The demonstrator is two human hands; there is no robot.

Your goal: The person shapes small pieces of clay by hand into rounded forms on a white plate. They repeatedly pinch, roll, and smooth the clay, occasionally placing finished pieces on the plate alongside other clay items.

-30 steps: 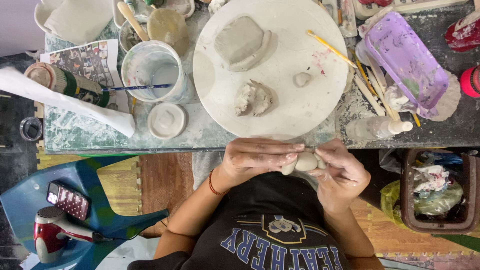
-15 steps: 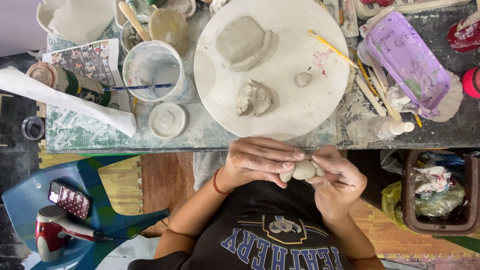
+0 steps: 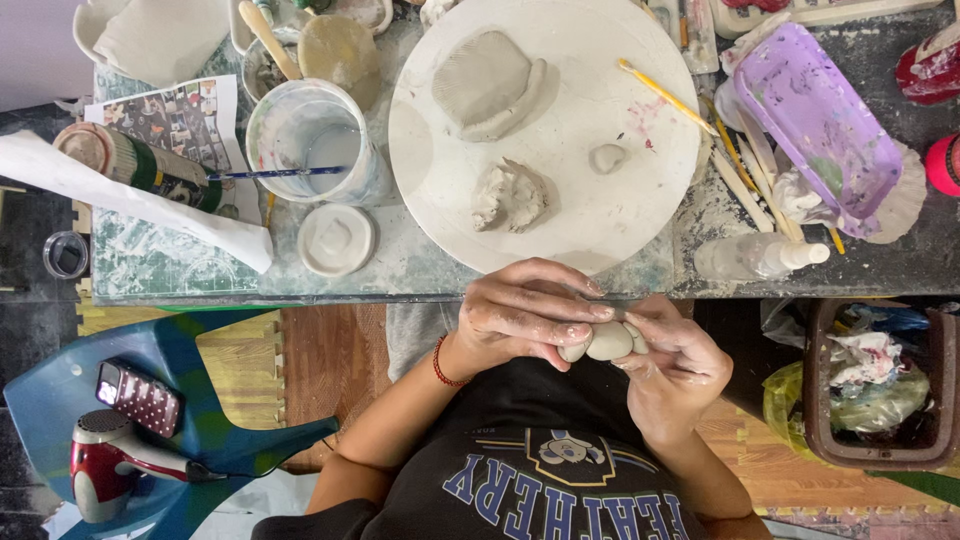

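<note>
Both my hands hold a small pale lump of clay [image 3: 608, 341] in front of my chest, just below the table edge. My left hand [image 3: 525, 315] curls over it from the left, fingers pressed on its top. My right hand [image 3: 675, 365] cups it from the right and below. On the round white board [image 3: 420, 150] above lie a flattened slab of clay [image 3: 490, 82], a rough crumpled piece of clay [image 3: 510, 195] and a tiny clay pellet [image 3: 606, 157].
A white cup of water [image 3: 318, 140] with a blue brush stands left of the board, a small lid [image 3: 336, 240] below it. A purple tray [image 3: 815, 115], wooden tools and a spray bottle [image 3: 755, 257] lie to the right. A bin [image 3: 870, 385] sits lower right; a hair dryer [image 3: 105, 460] lower left.
My hands have kept kneading the lump in place; the fingers of the left hand shifted slightly over it. Nothing on the table has moved.
</note>
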